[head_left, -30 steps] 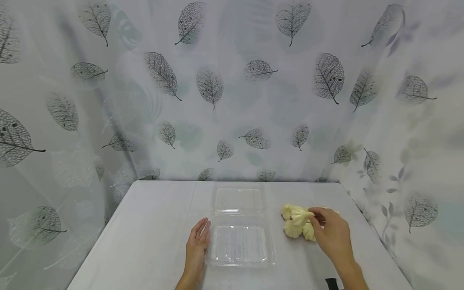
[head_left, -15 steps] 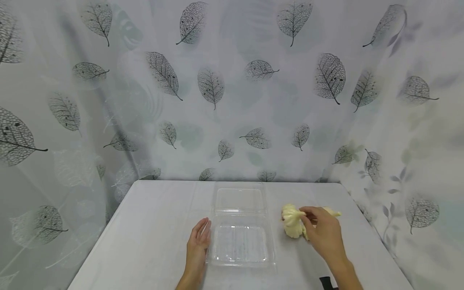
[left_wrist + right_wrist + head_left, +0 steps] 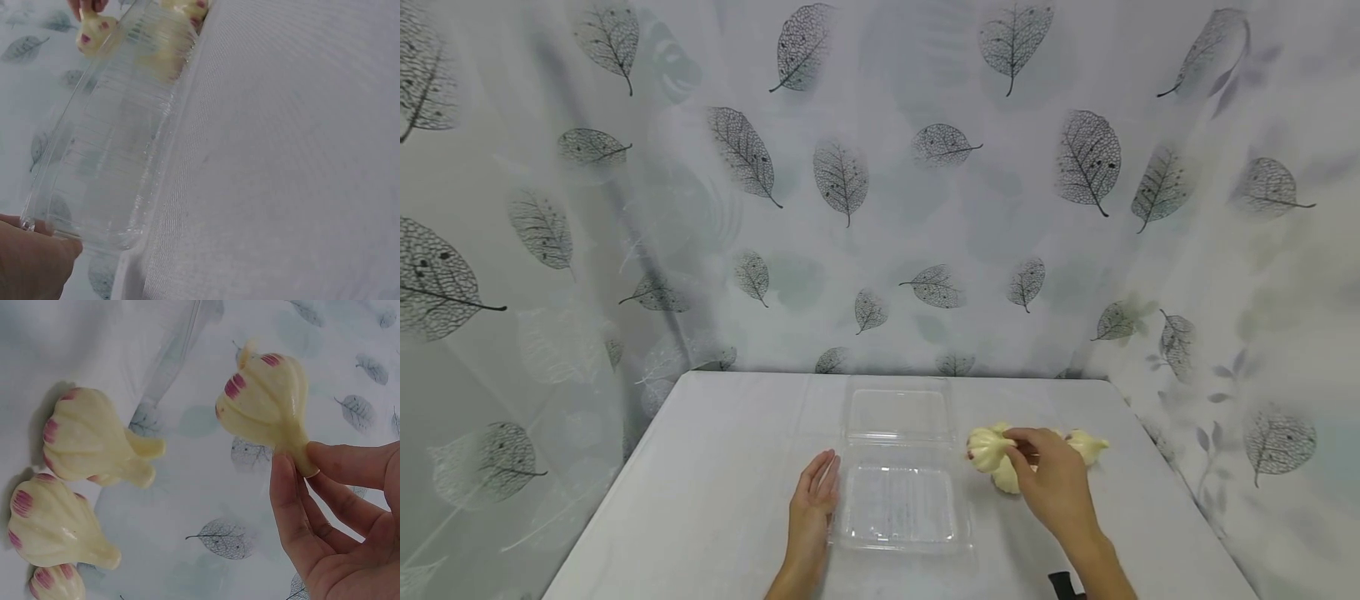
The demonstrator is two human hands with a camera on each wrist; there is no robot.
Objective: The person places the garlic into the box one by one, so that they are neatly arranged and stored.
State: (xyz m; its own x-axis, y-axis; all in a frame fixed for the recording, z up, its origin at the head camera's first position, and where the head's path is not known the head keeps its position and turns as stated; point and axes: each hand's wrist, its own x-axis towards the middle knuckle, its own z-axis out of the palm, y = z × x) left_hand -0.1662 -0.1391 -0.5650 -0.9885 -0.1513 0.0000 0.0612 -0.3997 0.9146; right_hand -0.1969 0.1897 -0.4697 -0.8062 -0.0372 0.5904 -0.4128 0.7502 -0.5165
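Note:
My right hand pinches a pale yellow garlic bulb by its stem; the right wrist view shows thumb and fingertips round the stem of this bulb, which has pink patches. The bulb is held up between the other bulbs and a clear plastic container, whose lid lies folded back. My left hand stands at the container's left side with fingers fairly straight; in the left wrist view this hand touches the container's edge.
Several other garlic bulbs lie right of the container, one of them beyond my right hand; the right wrist view shows another bulb. The white table is backed by a leaf-print curtain. Something black is by my right wrist.
My right hand has lifted the bulb off the pile and moved it left, closer to the container. My left hand and the container have stayed in place.

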